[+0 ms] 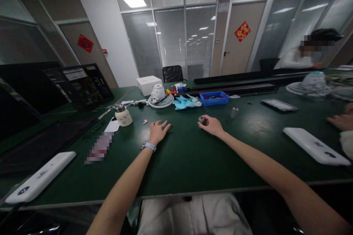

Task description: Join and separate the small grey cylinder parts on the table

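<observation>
My right hand (211,125) is closed round a small grey metal cylinder (202,120), thumb and fingers on its sides, at table height. A similar metal cylinder (234,112) stands upright on the table, to the right and apart from the hand. My left hand (159,131), wearing a watch, rests palm down with fingers spread on the green table (179,165). Close to its fingertips is a tiny dark piece (171,125), too small to name. Left of that hand lies a small pale piece (145,121).
Behind my hands are a white fan part with a grille (160,101), light-blue fan blades (186,102), a blue tray (214,98) and a white box (149,85). A cream bottle (124,116) stands left. White devices (316,145) flank me. A co-worker's hand (340,119) is right.
</observation>
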Demonstrator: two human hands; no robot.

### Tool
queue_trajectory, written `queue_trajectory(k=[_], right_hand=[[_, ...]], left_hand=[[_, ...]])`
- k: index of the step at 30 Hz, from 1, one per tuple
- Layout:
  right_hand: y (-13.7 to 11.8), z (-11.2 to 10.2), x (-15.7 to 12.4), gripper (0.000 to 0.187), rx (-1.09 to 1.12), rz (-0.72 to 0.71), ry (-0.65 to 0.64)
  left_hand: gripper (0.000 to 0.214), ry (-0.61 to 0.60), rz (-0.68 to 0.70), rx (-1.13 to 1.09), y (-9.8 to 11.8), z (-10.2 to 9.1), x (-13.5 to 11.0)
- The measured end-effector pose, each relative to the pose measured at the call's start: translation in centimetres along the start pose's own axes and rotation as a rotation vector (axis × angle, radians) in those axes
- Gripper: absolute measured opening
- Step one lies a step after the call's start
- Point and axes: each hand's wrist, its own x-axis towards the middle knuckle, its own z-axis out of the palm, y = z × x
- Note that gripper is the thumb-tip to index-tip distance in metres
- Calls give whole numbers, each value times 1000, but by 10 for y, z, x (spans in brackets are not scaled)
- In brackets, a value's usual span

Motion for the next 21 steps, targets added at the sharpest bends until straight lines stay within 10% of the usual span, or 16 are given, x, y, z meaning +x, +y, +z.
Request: queue_trajectory(k=[7,11,16,21], right_hand=[[118,-47,-24,47,-158,354,186],[137,-54,-29,49,-131,499,335],[74,-51,-33,63,-272,232,697],[-30,-2,-19,35,-141,-234,108]], left_hand=[[52,76,-96,-85,0,-6,-4],[56,39,-138,-127,3,-9,-7],[55,25,-143,-247,13,-6,-9],[53,35,-135,-362,18,-2,-4]])
